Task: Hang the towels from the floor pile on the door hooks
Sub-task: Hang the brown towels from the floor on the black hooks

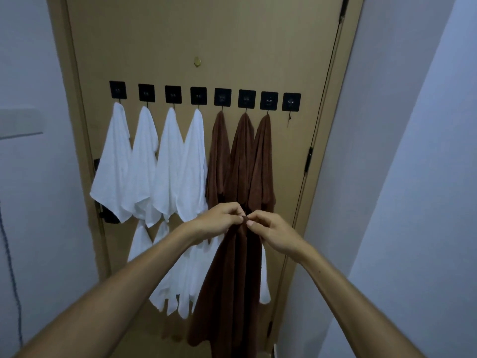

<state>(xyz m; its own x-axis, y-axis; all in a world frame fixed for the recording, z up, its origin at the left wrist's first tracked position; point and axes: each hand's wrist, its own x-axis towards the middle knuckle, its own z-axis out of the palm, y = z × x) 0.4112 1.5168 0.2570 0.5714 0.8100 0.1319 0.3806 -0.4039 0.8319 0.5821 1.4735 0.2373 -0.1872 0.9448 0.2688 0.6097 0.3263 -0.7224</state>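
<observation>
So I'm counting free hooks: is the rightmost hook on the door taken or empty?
Empty. The rightmost hook hangs bare under its black pad, while the brown towel is pinched between both hands, not yet hung.

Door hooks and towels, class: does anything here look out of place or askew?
Nothing looks damaged or askew. One hook, the rightmost, is bare, while four white and three brown towels hang neatly. The left hand and right hand pinch a brown towel, not yet hung.
</observation>
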